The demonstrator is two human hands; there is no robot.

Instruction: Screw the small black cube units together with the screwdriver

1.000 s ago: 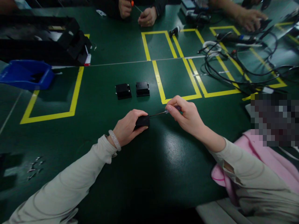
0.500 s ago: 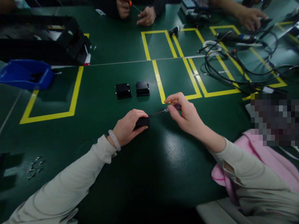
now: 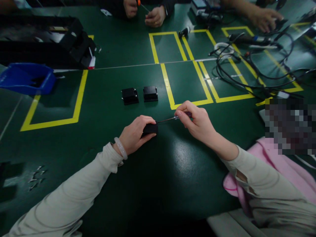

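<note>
My left hand (image 3: 138,134) grips a small black box-shaped part (image 3: 150,129) on the green table, thumb and fingers on opposite sides of it. In my right hand (image 3: 197,120) is a screwdriver (image 3: 166,119), its handle pinched between thumb and fingers. The thin shaft points left, and its tip meets the right edge of the black part, close to my left fingertips. What the tip touches is too small to make out. Beyond my hands stand two similar black parts, one on the left (image 3: 129,95) and one on the right (image 3: 150,93), with small shiny screws at their sides.
Loose screws (image 3: 36,177) lie at the lower left. A blue bin (image 3: 27,79) and a long black housing (image 3: 46,42) stand at the left. Black cables (image 3: 222,74) coil at the right. Across the table, a person's hands (image 3: 155,16) hold an orange-handled screwdriver. Pink cloth (image 3: 278,164) lies nearby.
My right fingers have curled further round the screwdriver handle, the index finger drawing in and slightly down. The left hand and the black part stay in place.
</note>
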